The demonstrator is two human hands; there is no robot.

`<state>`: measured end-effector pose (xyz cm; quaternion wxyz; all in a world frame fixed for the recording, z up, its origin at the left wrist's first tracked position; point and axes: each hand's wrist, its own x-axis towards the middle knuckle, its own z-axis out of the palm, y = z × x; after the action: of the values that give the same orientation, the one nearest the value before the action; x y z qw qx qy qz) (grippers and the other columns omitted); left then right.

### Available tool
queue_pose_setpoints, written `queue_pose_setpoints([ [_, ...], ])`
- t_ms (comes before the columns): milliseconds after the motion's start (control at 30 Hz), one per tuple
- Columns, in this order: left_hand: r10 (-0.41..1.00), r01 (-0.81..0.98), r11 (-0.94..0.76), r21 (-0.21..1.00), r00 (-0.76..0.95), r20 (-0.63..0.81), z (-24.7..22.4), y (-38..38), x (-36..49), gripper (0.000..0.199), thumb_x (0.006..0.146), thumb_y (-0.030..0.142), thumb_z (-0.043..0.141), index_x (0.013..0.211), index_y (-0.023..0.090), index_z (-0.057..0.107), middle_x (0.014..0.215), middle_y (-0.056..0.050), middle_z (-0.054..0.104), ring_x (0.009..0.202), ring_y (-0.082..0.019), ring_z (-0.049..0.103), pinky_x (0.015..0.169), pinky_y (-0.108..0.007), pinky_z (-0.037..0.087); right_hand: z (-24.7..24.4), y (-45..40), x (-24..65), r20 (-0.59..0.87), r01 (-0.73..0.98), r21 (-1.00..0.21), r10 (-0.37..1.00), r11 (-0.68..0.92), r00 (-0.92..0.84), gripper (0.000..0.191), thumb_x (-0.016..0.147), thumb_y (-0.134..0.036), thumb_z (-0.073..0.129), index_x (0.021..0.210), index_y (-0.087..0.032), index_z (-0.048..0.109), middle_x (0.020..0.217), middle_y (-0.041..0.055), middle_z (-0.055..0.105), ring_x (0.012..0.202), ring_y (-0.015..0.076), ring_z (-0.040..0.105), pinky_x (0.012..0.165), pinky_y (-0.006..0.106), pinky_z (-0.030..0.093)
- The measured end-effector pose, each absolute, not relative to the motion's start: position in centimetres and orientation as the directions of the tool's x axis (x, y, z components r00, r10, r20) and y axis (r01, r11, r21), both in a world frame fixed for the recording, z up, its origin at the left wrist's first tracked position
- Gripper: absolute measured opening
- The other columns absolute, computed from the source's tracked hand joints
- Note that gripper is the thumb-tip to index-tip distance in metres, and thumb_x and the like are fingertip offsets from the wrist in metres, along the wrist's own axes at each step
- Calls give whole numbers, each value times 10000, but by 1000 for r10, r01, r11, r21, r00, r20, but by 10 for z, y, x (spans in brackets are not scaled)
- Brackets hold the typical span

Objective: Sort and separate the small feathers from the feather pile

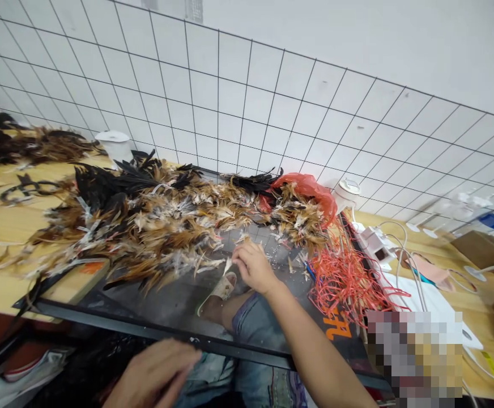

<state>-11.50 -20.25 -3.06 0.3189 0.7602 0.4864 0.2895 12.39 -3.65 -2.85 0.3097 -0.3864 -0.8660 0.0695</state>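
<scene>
My right hand [254,267] reaches over a see-through dark panel [162,309]. Its thumb and fingers are pinched together, with a small pale feather [228,266] at the tips. Just beyond it spreads a wide heap of brown and whitish feathers [179,224], with long black feathers [111,184] along its back. My left hand [156,368] is in front of the panel's near edge, blurred, with fingers stretched out and nothing visible in them. My foot and denim-covered leg show through the panel.
Tangled red string [344,277] and a red plastic bag [306,190] lie to the right. A white power strip [377,243] with cables stands beyond. Black wire grid [238,102] lines the wall. White containers [115,144] stand behind, and another feather pile [34,144] lies far left.
</scene>
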Motion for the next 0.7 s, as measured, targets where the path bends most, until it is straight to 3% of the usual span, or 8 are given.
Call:
queue_pose_setpoints([
  [100,921,650,-369,664,160,354,6,-151,-90,263,804,339,533,976,308,729,980,-53,718,938,-244,636,897,-338,459,-28,-35,127,575,685,-337,718,645,-393,112,890,-175,478,913,-207,583,995,49,638,998,188,509,899,345,321],
  [167,912,692,-370,620,142,386,17,-112,-72,282,825,344,501,973,260,726,995,-65,712,941,-243,630,891,-341,446,-27,-34,131,620,723,-312,709,616,-337,112,886,-173,482,915,-204,586,1012,56,641,997,194,509,908,355,312],
  [300,947,650,-320,689,213,240,11,-49,-39,274,776,375,546,848,198,743,845,-71,730,767,-226,646,727,-310,470,-25,-32,138,674,768,-278,687,577,-272,118,881,-181,489,923,-203,598,1034,70,634,994,204,510,916,373,304],
  [400,963,557,-259,789,212,167,-2,-24,-23,208,713,335,584,634,186,704,576,-36,668,552,-174,583,571,-269,437,-26,-30,140,686,765,-299,685,571,-243,135,876,-184,491,940,-209,607,1064,76,623,1024,209,509,939,382,298],
  [567,993,146,-28,989,118,11,-5,-1,-3,245,612,387,690,579,153,627,506,-13,613,453,-124,527,472,-242,420,-34,-20,145,672,712,-549,738,438,64,232,893,-188,428,1073,-189,574,1133,98,600,1112,207,498,932,361,341],
  [700,984,-62,40,997,174,-29,-4,7,3,320,539,405,773,623,123,647,553,-37,637,495,-116,558,533,-254,464,-39,-11,149,594,554,-719,784,420,178,209,891,-271,456,988,-178,616,980,79,642,919,181,575,854,323,416],
])
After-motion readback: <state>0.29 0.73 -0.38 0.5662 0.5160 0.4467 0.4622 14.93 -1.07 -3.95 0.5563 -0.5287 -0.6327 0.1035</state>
